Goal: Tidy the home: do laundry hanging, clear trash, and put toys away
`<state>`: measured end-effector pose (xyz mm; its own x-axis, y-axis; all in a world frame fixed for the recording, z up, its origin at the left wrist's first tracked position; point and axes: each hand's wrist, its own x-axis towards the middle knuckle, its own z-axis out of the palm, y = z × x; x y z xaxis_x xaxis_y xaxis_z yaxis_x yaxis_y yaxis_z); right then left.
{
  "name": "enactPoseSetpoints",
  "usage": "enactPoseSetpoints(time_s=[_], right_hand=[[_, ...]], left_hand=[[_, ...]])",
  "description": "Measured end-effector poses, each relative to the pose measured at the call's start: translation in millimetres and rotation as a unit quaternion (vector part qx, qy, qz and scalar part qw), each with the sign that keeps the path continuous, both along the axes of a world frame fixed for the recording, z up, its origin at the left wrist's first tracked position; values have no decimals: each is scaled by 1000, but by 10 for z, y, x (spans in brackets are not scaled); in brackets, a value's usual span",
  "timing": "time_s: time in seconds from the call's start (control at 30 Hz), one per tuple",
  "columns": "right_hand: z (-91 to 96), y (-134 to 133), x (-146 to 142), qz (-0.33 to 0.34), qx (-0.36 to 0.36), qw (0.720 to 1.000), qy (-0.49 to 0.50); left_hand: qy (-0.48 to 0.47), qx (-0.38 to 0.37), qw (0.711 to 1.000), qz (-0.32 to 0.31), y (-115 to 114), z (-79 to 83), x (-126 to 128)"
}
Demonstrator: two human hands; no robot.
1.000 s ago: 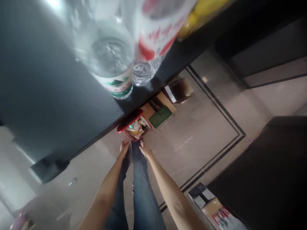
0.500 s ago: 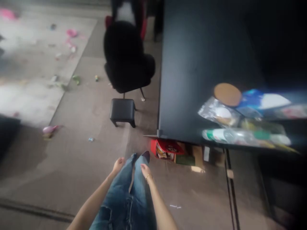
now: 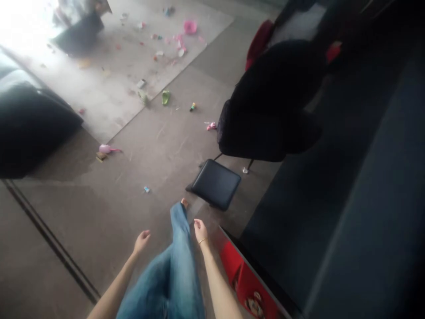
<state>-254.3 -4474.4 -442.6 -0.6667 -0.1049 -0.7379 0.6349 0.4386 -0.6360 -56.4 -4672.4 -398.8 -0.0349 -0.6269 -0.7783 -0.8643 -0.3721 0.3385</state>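
My left hand (image 3: 142, 241) hangs in the air to the left of my legs, its fingers loosely curled in, with nothing seen in it. On the other side of my jeans (image 3: 182, 252), my right hand (image 3: 200, 230) is also curled and appears bare of any object; a thin gold bracelet (image 3: 202, 240) circles that wrist. Closest to the right hand are a small black stool (image 3: 217, 184) ahead of it and a red box (image 3: 245, 281) beside the forearm. Neither hand touches anything that I can see.
A dark chair (image 3: 265, 106) stands behind the stool, beside a long dark table (image 3: 332, 212) on the right. Small toys lie about the floor, including a green one (image 3: 165, 97), and on a pale rug (image 3: 113, 102). A dark sofa-like piece (image 3: 29, 124) is at left.
My view has turned left and moved forward, so stool and chair appear nearer and further right. The table's bottles and packets have left view. My hands have swung farther apart.
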Motion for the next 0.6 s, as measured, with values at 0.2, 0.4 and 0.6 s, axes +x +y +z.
enactPoseSetpoints(time_s=[0.2,0.4,0.6], right_hand=[[-804,-1187,-1128,62,-54,992,95],[-1370,-1796,-1886,226,-9,954,199],[-1530,-1276,-3488,446,330,736,387]], left_hand=[[-99,-36,994,-30,-1260,-1106,-526],[-163,-32,986,-18,-2251,-2893,-746],[-228,-66,971,-12,-2924,-4802,-537]])
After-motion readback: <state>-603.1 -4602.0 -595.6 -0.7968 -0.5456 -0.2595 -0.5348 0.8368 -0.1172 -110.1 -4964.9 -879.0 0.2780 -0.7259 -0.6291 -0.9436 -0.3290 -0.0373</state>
